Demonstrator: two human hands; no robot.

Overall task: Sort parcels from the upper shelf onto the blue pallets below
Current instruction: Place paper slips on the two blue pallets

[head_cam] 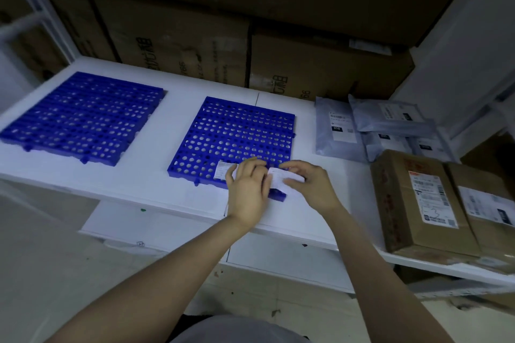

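Holding flat white parcel (281, 181) | left hand (248, 192), right hand (309, 189) curled round it | above perforated blue pallet (237, 131)

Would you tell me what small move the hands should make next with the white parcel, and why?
Probably lower the white parcel onto the blue pallet beneath and let go: left hand and right hand both hold it over that pallet's near edge.

The left pallet (80, 117) and the middle pallet (237, 133) were hard blue plastic, a bit shiny and full of holes. The worktop (167, 175) was white, smooth and matt. The grey bags (334, 125) were thin, crinkly plastic. The brown boxes (398, 203) were dull cardboard with paper labels (429, 198). The white packet (281, 181) looked like paper.
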